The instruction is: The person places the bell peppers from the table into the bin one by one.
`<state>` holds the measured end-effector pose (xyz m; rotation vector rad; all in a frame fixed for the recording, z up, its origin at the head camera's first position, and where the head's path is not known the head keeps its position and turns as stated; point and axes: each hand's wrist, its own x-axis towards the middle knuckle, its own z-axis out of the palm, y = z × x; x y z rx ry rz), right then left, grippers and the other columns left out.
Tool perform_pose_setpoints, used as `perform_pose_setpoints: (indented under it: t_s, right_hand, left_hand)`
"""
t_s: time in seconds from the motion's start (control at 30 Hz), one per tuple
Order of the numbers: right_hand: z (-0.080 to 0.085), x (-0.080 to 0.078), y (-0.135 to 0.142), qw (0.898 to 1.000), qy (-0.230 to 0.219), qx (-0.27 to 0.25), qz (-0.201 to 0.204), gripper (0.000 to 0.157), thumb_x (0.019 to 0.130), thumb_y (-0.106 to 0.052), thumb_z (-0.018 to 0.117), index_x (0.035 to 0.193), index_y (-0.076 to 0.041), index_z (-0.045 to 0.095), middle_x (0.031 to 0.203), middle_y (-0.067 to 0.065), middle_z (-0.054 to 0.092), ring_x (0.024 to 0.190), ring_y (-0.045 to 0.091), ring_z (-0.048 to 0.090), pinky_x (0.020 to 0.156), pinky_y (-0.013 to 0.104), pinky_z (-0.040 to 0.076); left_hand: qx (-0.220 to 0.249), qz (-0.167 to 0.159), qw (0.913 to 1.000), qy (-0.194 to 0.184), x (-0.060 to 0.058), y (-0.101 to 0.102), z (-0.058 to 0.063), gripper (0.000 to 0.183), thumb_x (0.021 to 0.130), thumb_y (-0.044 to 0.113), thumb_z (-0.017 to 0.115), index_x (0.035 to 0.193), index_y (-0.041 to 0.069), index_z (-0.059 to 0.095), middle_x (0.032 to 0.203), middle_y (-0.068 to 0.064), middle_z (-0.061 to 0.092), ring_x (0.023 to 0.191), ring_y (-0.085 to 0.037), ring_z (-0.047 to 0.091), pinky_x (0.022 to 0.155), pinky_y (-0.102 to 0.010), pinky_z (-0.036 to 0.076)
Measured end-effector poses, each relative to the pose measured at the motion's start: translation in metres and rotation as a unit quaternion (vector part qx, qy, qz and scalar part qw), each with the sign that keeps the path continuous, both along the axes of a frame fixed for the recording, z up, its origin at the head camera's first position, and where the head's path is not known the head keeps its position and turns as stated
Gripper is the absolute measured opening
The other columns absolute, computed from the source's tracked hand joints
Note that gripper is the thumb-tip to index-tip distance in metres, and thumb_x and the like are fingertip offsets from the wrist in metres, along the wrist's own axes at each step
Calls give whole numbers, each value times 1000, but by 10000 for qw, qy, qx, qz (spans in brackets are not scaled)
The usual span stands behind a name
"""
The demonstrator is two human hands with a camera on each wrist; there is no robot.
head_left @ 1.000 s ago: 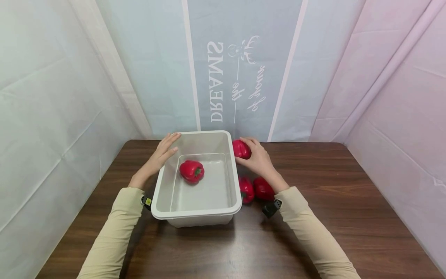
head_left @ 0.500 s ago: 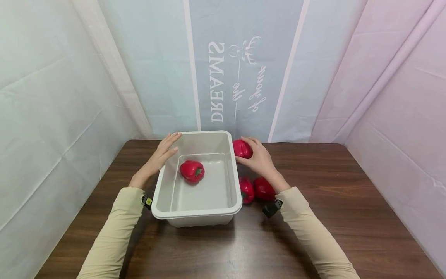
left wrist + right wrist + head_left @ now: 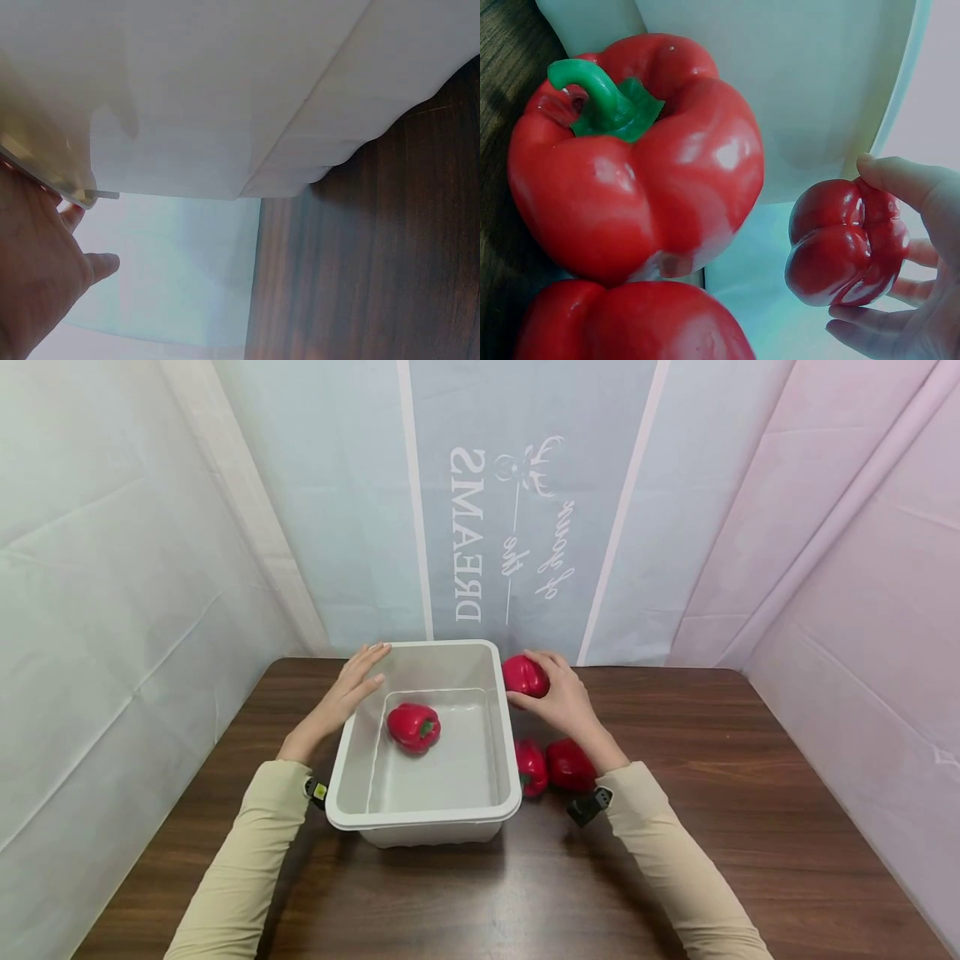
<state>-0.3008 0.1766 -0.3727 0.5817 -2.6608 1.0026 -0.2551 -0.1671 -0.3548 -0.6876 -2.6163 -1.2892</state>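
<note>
A light grey plastic bin (image 3: 453, 777) stands on the table with one red bell pepper (image 3: 408, 727) lying inside it. My left hand (image 3: 341, 693) rests on the bin's left rim, fingers fairly straight and thumb held apart, as the left wrist view also shows. Just outside the far right side of the bin, my right hand (image 3: 566, 703) grips another red bell pepper (image 3: 522, 677) between thumb and fingers. In the right wrist view that held pepper (image 3: 847, 244) hangs above the table level, beside the bin's wall (image 3: 780, 90).
Two more red bell peppers, one with a green stem (image 3: 637, 165) and one beside it (image 3: 570, 766), lie on the table right of the bin, under my right forearm. A pale curtain (image 3: 517, 527) closes off the dark wooden table's (image 3: 712, 760) far edge.
My right hand has lifted the gripped bell pepper slightly and shifted it a little to the right. The left hand, the bin and the other peppers stay as they were.
</note>
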Motion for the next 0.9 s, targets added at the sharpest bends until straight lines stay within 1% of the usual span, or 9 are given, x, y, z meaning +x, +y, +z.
perform_pose_setpoints:
  t_s: [0.37,0.57,0.9]
  right_hand:
    - [6,2,3,9999,103,-131,-3,70,74,-37,76,134,-16,48,132,7,46,115,30,50,84,49,51]
    - [7,4,3,9997,142,-184,-42,70,74,-37,76,135,-18,48,132,6,47,114,28,51,85,48,50]
    - [13,4,1,9996,151,-248,18,71,74,-37,76,135,-16,47,132,7,46,115,29,50,84,48,51]
  left_hand:
    - [23,-11,10000,5,1,1,0,51,95,7,41,142,-6,27,150,-26,19,140,-42,0,107,-64,-1]
    - [-2,-25,10000,-9,0,1,0,51,95,7,41,142,-7,27,149,-27,19,140,-43,0,107,-64,-1]
    - [5,-3,10000,10,-1,0,-1,51,95,7,40,142,-6,27,150,-26,19,140,-42,0,107,-63,-2]
